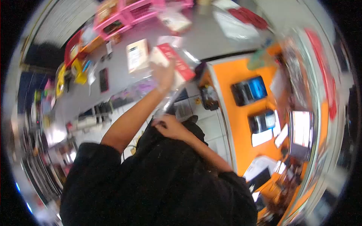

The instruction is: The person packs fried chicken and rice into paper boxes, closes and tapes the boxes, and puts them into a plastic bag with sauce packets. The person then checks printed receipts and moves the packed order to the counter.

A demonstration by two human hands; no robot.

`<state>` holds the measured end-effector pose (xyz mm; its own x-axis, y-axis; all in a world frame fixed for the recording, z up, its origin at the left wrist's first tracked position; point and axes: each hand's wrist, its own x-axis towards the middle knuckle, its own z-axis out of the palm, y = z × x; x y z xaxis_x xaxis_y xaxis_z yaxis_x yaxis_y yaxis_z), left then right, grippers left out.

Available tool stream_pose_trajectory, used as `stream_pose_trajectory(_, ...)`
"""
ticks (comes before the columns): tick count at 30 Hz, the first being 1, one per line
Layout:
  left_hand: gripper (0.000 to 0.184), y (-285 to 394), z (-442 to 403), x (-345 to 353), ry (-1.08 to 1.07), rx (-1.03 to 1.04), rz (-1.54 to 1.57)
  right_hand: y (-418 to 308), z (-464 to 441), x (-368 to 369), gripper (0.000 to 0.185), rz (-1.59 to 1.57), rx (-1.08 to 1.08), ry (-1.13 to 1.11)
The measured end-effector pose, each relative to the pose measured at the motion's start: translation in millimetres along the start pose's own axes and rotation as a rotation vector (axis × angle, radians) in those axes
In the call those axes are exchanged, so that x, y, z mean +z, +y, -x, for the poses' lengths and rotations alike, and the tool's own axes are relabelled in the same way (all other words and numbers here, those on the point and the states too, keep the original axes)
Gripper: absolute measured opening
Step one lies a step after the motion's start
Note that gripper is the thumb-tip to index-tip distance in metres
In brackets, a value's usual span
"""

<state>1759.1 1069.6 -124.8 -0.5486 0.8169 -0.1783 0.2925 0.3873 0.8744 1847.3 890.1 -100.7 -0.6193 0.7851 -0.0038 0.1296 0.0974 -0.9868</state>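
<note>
My left hand is closed on a red and white box above the front edge of the grey table. Clear plastic wrap trails from the box down toward my body. Close to my lap, my right hand has its fingers curled at the lower end of that plastic, which it appears to pinch. A cream-coloured box lies on the table just left of the box I hold. Motion blur hides the fine detail of my fingers and the print.
Pink baskets line the back of the grey table. A dark phone and a yellow item lie at left. On the right, an orange counter carries a black and blue device and a laptop.
</note>
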Motion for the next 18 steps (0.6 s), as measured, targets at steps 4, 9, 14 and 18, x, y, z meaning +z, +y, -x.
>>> stream_pose_trajectory(4,0.117,9.6,-12.5,-11.2,-0.21,0.447,-0.224,-42.8,-46.3,9.9,0.029,-0.17,-0.124,-0.133)
stream_pose_trajectory(9,0.103,26.8,-55.0,-25.5,-0.261,1.186,-0.764,-50.3,-92.4,-35.7,0.043,-0.119,-0.373,-0.197)
stream_pose_trajectory(14,0.094,29.4,-110.3,-15.0,-0.519,1.227,-1.013,-73.5,-135.8,-99.7,0.038,0.622,-0.032,1.16)
stream_pose_trajectory(18,0.087,14.2,-141.8,-3.4,-0.748,1.359,-0.929,15.7,-216.4,-112.9,0.028,0.801,0.156,1.026)
